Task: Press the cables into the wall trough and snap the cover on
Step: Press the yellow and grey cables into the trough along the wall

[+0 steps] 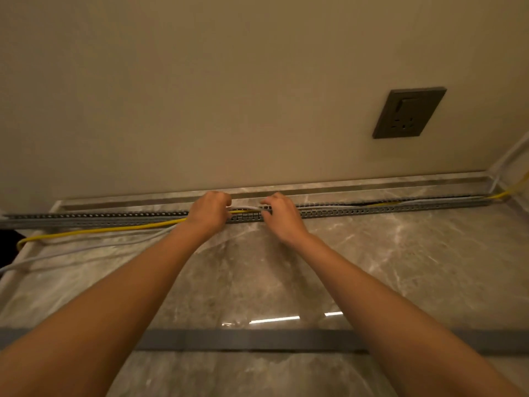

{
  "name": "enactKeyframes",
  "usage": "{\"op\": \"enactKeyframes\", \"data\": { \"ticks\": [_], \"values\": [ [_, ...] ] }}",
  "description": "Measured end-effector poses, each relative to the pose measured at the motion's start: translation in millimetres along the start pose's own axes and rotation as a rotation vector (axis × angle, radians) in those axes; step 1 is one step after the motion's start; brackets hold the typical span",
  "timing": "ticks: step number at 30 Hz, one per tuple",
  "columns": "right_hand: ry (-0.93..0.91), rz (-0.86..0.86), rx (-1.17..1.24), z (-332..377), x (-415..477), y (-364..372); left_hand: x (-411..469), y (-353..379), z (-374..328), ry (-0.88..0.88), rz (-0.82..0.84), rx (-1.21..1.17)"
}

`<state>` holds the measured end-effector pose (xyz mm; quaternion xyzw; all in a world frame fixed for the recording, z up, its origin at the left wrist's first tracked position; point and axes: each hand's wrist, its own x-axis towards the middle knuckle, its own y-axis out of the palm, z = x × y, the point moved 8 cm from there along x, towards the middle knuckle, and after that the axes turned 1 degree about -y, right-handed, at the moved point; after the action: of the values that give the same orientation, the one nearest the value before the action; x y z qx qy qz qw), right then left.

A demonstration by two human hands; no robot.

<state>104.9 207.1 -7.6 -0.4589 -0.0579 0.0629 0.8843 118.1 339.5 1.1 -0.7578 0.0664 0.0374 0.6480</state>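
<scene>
The grey cover strip (257, 340) is lying loose along the marble surface's (400, 267) near edge, waiting its turn. At the slotted trough (386, 211) along the far edge, the left hand (210, 212) is curling round the yellow cable (100, 230) while the right hand (282, 217) is pinching the white cables (86, 247) down, apparently to seat them.

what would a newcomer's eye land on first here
The left hand and right hand grip the cables at the middle of the grey slotted trough along the wall's foot. A yellow cable trails loose over the floor at left, and the grey cover lies across the floor nearest the camera.
</scene>
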Motion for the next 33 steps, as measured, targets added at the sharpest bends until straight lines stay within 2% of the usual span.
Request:
{"op": "enactKeyframes", "data": {
  "ticks": [4,9,14,17,21,28,33],
  "values": [
    [0.108,0.022,0.104,14.7,12.5,25.9,2.2,2.8,15.6,0.151,0.013,0.151],
    [0.286,-0.105,0.366,12.8,13.6,34.0,4.5,6.7,23.7,0.406,-0.008,0.257],
    [0.329,-0.154,0.370,12.9,13.1,36.1,1.6,2.9,19.1,0.561,0.000,0.276],
    [0.367,-0.162,0.390,11.7,13.9,37.9,8.0,-6.5,20.9,0.558,0.011,0.203],
    [0.389,-0.203,0.394,7.8,13.8,39.1,13.4,-15.2,26.2,0.572,-0.070,0.174],
    [0.307,-0.167,0.373,8.1,13.4,40.3,-6.9,10.6,30.9,0.593,-0.223,0.207],
    [0.283,-0.171,0.430,9.2,10.9,39.8,-1.4,12.4,38.2,0.520,-0.166,0.086]
  ]
}}
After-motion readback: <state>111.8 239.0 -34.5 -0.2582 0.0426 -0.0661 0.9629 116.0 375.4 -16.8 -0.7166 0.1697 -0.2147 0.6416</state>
